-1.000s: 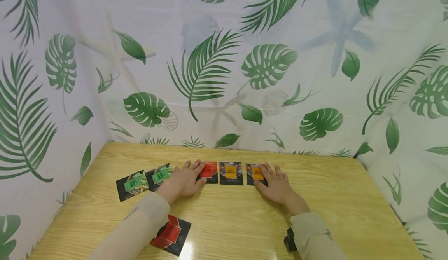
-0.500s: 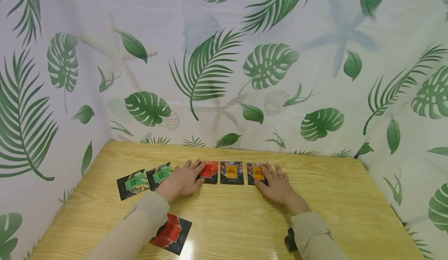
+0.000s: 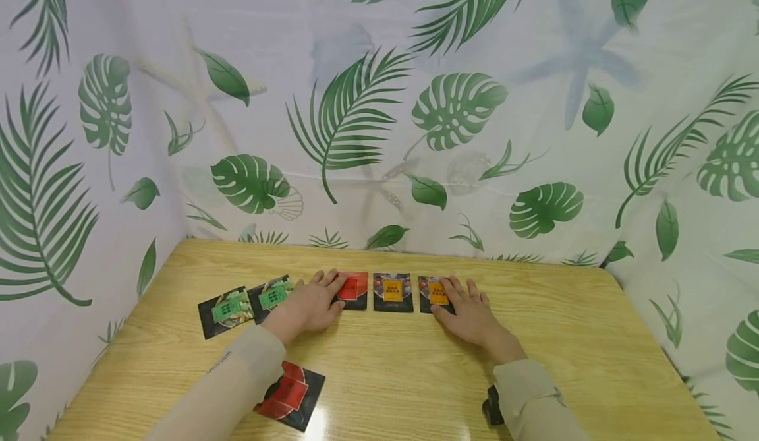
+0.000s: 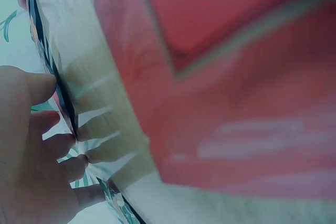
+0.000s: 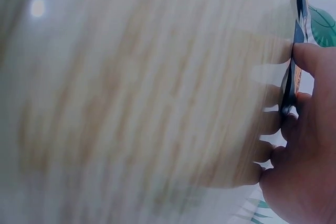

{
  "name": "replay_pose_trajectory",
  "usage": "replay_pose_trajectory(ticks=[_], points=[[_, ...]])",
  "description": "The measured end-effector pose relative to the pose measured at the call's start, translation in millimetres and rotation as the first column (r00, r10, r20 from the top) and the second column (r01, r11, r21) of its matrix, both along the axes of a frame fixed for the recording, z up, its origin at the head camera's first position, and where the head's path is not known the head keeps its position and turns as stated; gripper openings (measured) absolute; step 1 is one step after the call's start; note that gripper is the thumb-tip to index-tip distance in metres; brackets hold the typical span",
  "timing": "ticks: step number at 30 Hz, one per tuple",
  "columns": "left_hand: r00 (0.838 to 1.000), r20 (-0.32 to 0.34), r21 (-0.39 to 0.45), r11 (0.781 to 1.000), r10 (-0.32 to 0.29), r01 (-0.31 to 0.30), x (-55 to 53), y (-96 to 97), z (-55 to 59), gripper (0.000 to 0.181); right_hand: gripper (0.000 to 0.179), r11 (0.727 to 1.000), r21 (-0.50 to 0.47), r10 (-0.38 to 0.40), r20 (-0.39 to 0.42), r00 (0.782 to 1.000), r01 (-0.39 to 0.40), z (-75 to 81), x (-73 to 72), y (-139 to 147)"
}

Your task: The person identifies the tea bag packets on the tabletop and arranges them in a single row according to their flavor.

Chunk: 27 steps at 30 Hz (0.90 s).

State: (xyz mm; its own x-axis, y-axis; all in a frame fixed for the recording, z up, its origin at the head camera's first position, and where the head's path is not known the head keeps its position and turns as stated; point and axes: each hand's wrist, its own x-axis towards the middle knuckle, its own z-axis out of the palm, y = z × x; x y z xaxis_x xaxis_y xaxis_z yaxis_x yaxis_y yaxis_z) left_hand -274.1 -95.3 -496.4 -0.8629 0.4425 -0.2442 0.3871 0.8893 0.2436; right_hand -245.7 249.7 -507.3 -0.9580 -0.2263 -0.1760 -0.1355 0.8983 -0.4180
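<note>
Plainly, left hand [image 3: 305,304] lies spread, unclenched, on far red packet [image 3: 354,291], right hand [image 3: 470,314] likewise on rightmost orange-labelled packet [image 3: 435,293] — uneven finger drag could skew either.

Red-and-black packets [image 3: 356,290]; orange-labelled dark packets [image 3: 393,293]; green-labelled dark packets [image 3: 228,310]; yellowish wood-grain table [image 3: 385,368]; white backdrop [image 3: 267,131], green leaf print.

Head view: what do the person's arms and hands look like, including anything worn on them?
The left sleeve and right sleeve are long and pale beige, each with a small greyish mark, too small to make out. A small black object shows beside the right sleeve. The left hand and right hand wear no gloves.
</note>
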Motion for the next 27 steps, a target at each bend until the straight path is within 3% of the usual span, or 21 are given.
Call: replay_pose_trajectory(ticks=[4, 9, 20, 27], points=[[1.000, 0.016, 0.076, 0.997, 0.005, -0.007, 0.8, -6.1, 0.8, 0.065, 0.076, 1.000, -0.004, 0.003, -0.002, 1.000, -0.003, -2.3, -1.2, 0.1], [1.000, -0.014, 0.164, 0.986, -0.021, 0.023, 7.4, -24.5, 5.4, 0.066, 0.078, 1.000, -0.012, 0.004, 0.002, 1.000, -0.004, -3.3, -2.5, 1.2], [0.990, -0.127, 0.156, 0.984, -0.068, 0.087, 40.7, -68.0, 15.4, 0.065, 0.082, 0.999, -0.031, 0.012, -0.023, 1.000, -0.013, -19.5, -10.0, 11.3], [0.990, -0.118, 0.176, 0.979, -0.079, 0.099, 64.5, -84.0, 18.8, 0.065, 0.082, 0.999, -0.029, 0.017, -0.039, 0.999, -0.018, -24.6, -13.0, 13.0]])
